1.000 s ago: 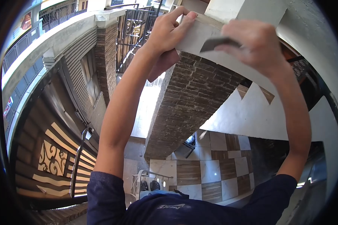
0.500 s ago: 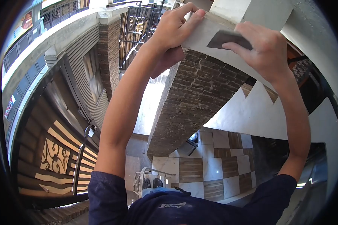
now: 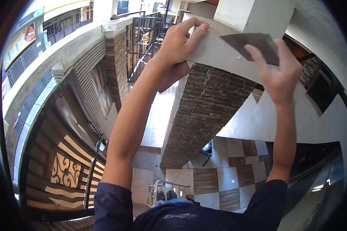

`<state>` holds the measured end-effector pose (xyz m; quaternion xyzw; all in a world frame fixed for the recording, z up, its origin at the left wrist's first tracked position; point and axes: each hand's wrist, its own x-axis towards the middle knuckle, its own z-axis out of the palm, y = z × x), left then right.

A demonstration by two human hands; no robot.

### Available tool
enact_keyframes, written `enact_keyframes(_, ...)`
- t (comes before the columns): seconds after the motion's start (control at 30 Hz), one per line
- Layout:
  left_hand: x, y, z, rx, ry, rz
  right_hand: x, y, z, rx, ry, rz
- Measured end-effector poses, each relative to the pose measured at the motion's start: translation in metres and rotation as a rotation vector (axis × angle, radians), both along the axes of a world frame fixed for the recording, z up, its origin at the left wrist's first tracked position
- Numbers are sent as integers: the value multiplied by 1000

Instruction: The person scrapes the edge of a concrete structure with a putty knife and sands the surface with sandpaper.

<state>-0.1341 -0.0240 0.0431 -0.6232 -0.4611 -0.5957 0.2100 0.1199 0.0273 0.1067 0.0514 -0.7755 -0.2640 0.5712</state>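
Note:
My left hand (image 3: 182, 43) is closed over the left corner of a white ledge (image 3: 216, 48), its thumb and index finger curled at the top edge. Below that palm hangs a flat reddish-brown piece (image 3: 174, 79), its upper part hidden by the hand. On the right, my right hand (image 3: 280, 73) pinches a dark grey, four-sided flat sheet (image 3: 258, 44) between thumb and fingers. This sheet overlaps the right part of the ledge face in view, tilted, its far corner pointing left. Slight motion blur softens the right hand.
Under the ledge stands a stone-clad pillar (image 3: 204, 104). A dark metal gate (image 3: 65, 165) with a handrail is at left. Far below, my feet (image 3: 165, 195) stand by a pale metal frame (image 3: 155, 190) above a checkered tile floor (image 3: 227, 179). A white jagged-edged panel (image 3: 254, 119) lies right.
My right hand has swung the grey sheet up and off the ledge's face, turning more upright and showing more of the sheet. My left hand keeps its hold; the view has shifted slightly.

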Motion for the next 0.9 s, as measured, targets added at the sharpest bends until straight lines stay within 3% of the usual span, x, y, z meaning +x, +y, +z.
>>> enact_keyframes(0.07, 0, -2, 0, -19, 0, 1, 3, 1, 1, -20, 65, 41)
enact_keyframes(0.17, 4, -3, -1, -24, -17, -38, -1, 8, -22, -12, -48, -283)
enact_keyframes(0.33, 4, -7, 3, -68, -14, -24, 9, 9, -44, -106, -126, -287)
enact_keyframes(0.47, 5, -8, 2, -95, -30, -15, 22, 25, -43, -263, 43, -58)
enact_keyframes(0.6, 8, -7, 1, -65, -32, -37, 6, 29, -70, -196, -13, -280)
enact_keyframes(0.73, 12, -7, 3, -93, -96, -38, 23, 20, -61, -188, 35, -161)
enact_keyframes(0.8, 11, -6, 1, -103, -91, 21, 25, 25, -59, -236, 59, -204)
enact_keyframes(0.83, 12, 0, 0, 73, -12, 18, 19, 26, -62, -243, 58, -240)
enact_keyframes(0.87, 10, 2, -1, 71, -14, 35, 14, 27, -65, -249, 57, -277)
enact_keyframes(0.9, 11, 2, -1, 63, -45, 4, 2, 32, -76, -228, -45, -294)
